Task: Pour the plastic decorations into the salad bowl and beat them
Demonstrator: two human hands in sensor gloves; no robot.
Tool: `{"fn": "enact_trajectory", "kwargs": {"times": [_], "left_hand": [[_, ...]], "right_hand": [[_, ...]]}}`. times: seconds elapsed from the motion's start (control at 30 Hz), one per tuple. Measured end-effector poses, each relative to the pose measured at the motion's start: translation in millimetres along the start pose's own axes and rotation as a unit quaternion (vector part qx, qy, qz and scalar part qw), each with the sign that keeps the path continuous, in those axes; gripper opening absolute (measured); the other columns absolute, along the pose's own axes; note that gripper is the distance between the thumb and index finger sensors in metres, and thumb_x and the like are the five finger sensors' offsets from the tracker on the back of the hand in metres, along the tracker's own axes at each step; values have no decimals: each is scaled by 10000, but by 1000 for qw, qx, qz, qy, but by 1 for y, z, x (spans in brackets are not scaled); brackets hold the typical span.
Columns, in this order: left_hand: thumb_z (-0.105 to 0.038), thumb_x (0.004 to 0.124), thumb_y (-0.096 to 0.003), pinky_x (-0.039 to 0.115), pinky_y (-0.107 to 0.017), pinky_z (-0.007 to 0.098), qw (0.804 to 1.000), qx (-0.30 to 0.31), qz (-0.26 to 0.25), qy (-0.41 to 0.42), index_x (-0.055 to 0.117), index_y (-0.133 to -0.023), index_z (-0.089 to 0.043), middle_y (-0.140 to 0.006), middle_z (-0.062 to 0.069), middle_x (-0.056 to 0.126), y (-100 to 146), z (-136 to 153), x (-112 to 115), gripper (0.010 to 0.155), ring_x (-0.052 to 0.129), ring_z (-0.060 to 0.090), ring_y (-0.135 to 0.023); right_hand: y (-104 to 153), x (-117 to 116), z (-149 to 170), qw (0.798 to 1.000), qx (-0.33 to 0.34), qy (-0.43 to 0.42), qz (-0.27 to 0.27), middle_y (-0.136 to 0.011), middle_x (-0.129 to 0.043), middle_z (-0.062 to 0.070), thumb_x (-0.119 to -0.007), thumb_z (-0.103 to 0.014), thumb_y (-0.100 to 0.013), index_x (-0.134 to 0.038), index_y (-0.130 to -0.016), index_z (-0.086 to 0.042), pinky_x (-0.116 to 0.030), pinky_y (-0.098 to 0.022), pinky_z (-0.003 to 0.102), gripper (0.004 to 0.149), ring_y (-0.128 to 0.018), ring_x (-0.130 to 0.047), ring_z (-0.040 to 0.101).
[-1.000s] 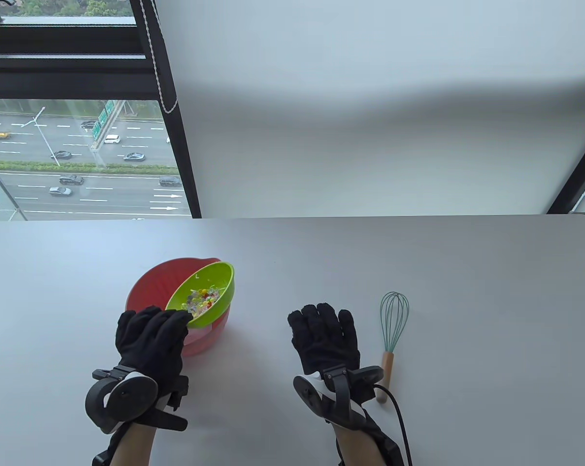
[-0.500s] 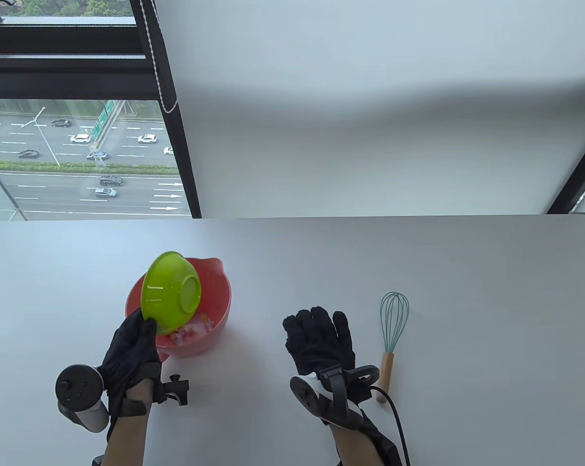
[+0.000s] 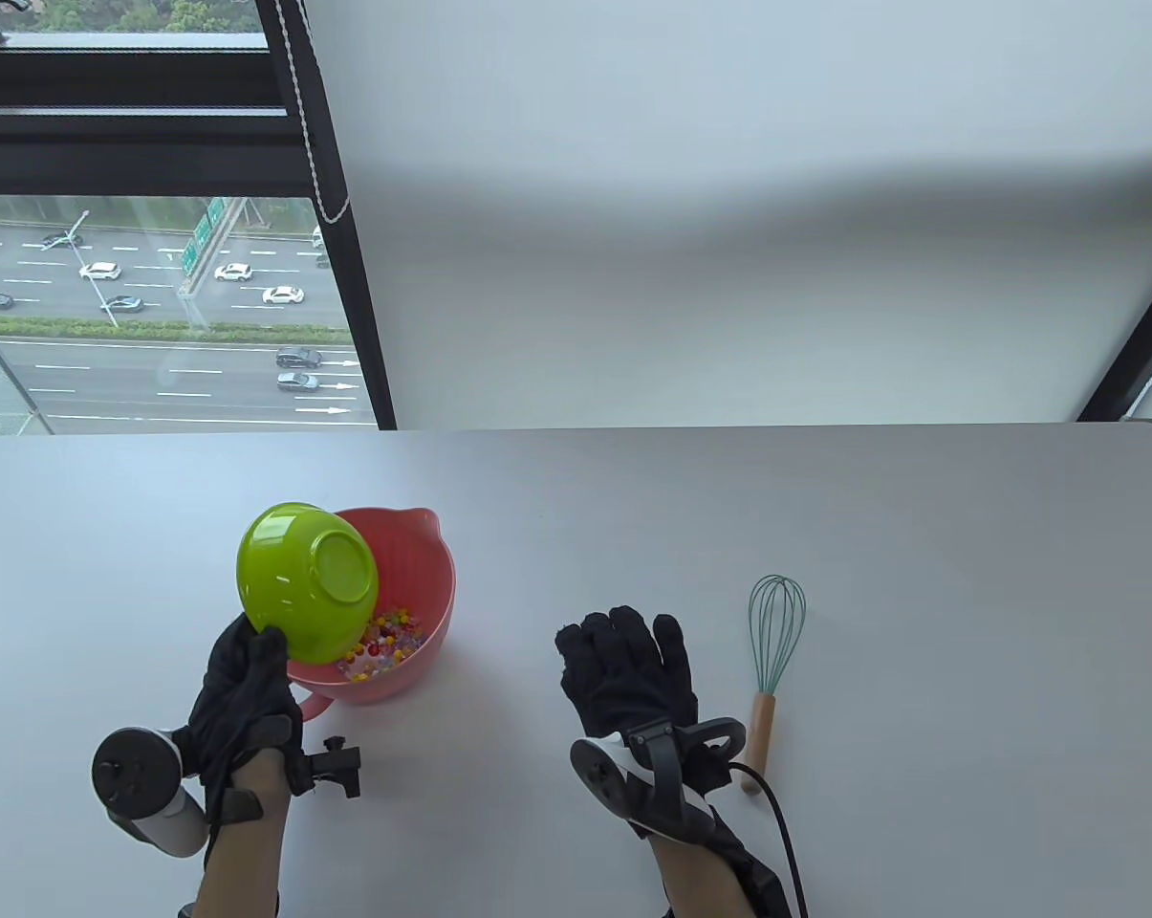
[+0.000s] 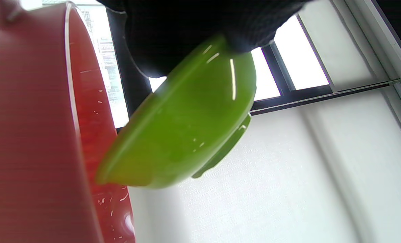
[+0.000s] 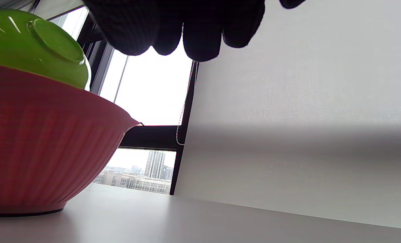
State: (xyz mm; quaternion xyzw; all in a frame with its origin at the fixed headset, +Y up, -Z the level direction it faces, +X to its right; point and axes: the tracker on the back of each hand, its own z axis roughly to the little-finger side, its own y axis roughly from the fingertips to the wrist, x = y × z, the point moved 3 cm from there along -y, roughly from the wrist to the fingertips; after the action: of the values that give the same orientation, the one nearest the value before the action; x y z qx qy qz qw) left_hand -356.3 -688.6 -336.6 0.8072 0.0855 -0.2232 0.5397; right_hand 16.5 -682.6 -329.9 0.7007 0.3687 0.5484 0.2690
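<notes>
Table view alone shows beads (image 3: 384,645) in the red bowl (image 3: 423,574), seemingly settled.

A pale grey desk (image 3: 824,535) stands against a white roller blind (image 3: 728,210) (its bead cord (image 3: 313,115) hanging beside a black window frame (image 3: 346,287)), daylight showing a multi-lane highway (image 3: 155,325) below.
</notes>
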Motion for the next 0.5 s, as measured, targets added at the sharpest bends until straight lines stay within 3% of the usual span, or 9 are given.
{"fn": "enact_trajectory", "kwargs": {"times": [0.3,0.37,0.5], "left_hand": [[-390,735,-541,402,-760,560,991,94,-34,-92,768,-924,-160,-792,-6,908,7,-26,-7,448,784,283,-806],[-391,760,-539,374,-763,573,980,131,-51,-141,773,-920,-164,-797,0,896,11,-35,-10,443,751,297,-822],[-394,802,-529,354,-761,586,939,194,-92,-267,803,-896,-170,-783,9,884,19,-52,-18,430,716,309,-832]], "right_hand": [[0,0,0,1000,-1,-1,0,-1070,-668,-111,-747,-512,-537,-635,-1007,-395,-403,-797,527,496,-1019,-615,216],[0,0,1,1000,-2,-1,0,-1070,-668,-112,-746,-512,-537,-633,-1007,-396,-402,-797,527,497,-1019,-614,215],[0,-1,2,1000,-3,-3,-1,-1069,-669,-112,-746,-511,-538,-634,-1007,-395,-402,-796,528,496,-1018,-616,215]]}}
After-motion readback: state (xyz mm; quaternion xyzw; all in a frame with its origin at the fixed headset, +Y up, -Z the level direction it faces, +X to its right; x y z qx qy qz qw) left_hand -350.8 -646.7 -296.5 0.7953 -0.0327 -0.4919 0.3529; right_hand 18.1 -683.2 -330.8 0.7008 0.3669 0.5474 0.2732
